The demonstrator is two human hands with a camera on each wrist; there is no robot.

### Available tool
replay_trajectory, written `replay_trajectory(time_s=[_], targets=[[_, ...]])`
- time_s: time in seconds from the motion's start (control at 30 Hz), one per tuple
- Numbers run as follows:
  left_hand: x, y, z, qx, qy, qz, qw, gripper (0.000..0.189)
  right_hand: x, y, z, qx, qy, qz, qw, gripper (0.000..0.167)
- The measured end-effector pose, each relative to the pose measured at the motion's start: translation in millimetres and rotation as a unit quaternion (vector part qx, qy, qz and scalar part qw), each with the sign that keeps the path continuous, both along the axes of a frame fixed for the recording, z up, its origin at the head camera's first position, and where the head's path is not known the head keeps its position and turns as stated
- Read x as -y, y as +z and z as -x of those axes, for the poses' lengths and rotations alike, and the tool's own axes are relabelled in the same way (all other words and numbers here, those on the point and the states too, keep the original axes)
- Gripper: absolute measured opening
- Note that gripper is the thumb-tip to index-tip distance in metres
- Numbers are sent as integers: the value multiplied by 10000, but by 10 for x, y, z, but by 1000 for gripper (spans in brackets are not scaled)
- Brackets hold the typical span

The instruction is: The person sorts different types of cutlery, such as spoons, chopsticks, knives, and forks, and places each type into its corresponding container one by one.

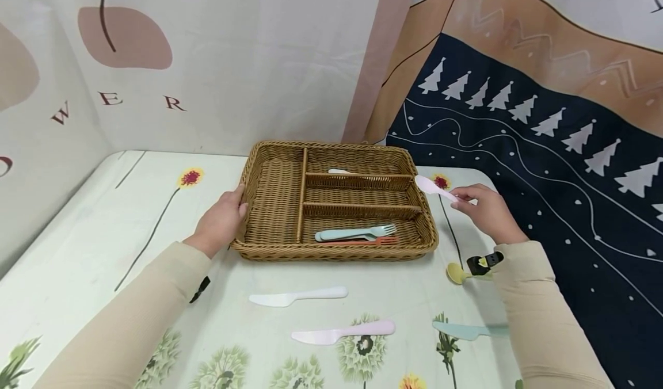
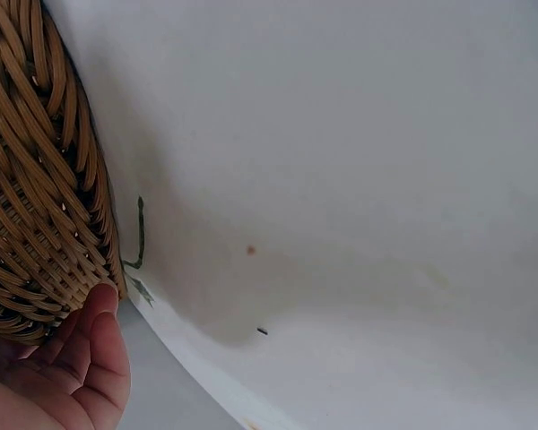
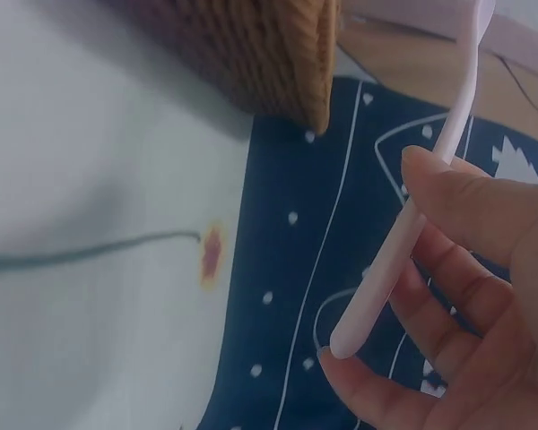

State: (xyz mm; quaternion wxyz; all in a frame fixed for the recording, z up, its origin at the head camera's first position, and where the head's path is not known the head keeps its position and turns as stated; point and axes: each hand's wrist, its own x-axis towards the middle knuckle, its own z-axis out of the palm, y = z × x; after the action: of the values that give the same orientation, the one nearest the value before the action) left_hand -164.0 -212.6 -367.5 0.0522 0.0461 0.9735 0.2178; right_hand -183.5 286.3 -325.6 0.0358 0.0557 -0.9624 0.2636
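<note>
The right hand (image 1: 484,208) is pinching a pink spoon (image 1: 427,185) by its handle, the bowl pointing inward at the right edge of the wicker basket (image 1: 331,254), though the pictures are not showing clearly whether it is over that edge or just beside it. The left hand (image 1: 223,219) is gripping the basket's left side. Handling this well is probably depending on a light, firm grip, on the bowl clearing the edge and dividers (image 1: 303,193), and on the left hand steadying the basket against the counter (image 1: 217,314).
</note>
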Motion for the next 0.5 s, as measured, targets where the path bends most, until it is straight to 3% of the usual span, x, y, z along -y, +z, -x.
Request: replay_trajectory(time_s=[0.5], targets=[[-15, 1, -22, -48, 17, 45, 10000, 55, 366, 143, 193, -239, 412, -49, 9989, 20]])
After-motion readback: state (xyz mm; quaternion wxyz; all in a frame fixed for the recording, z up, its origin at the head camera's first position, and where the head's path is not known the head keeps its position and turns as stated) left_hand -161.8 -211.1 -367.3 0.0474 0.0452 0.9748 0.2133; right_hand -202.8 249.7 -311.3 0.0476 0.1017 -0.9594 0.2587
